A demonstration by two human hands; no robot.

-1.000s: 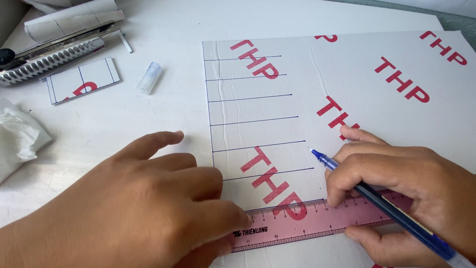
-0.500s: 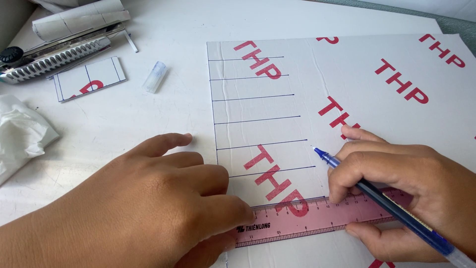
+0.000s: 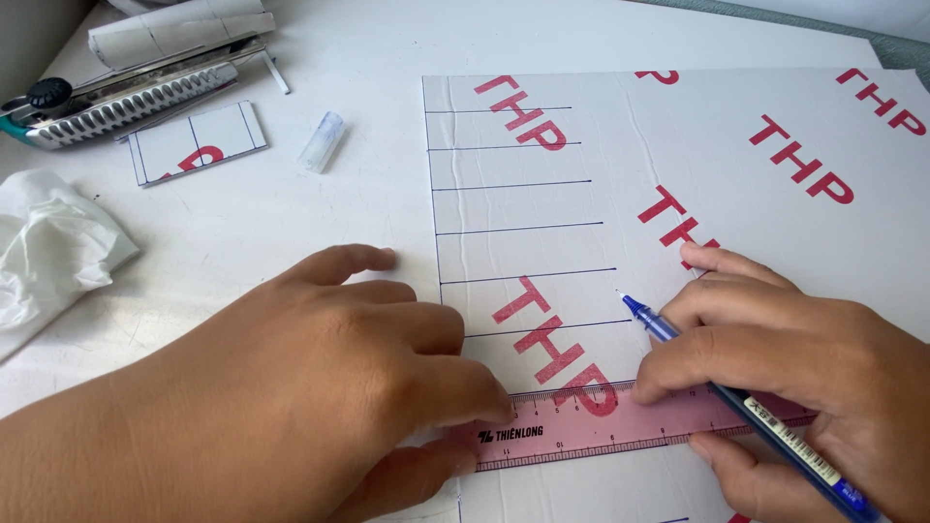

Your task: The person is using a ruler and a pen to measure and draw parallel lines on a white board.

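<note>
- Pink ruler (image 3: pixel 620 426) lies flat across the near part of a white foam board (image 3: pixel 736 242), running left to right, below the last ruled line.
- Left hand (image 3: pixel 320 387) is spread palm-down, its fingertips pressing the ruler's left end and the board's left edge; it grips nothing, only pins things flat.
- Right hand (image 3: pixel 785 358) is closed around a blue pen (image 3: pixel 746 412) in a writing grip, the tip hovering at or just above the board near the right end of the lowest ruled line; I cannot tell whether it touches. Its lower fingers rest on the ruler's right part.
- Board carries red printed letters, a blue vertical margin line near its left edge, and six blue horizontal lines stepped down from the far end toward the ruler.
- Judging by that, the ruling is well along: six lines are drawn, and the strip at the ruler's upper edge looks unruled, as does most of the board to the right.
- On the white table (image 3: pixel 320 58), well apart to the left: a small cut board piece (image 3: pixel 199 142), a clear pen cap (image 3: pixel 322 141), a utility knife (image 3: pixel 116 102), a rolled paper (image 3: pixel 174 34) and a crumpled tissue (image 3: pixel 48 257).
</note>
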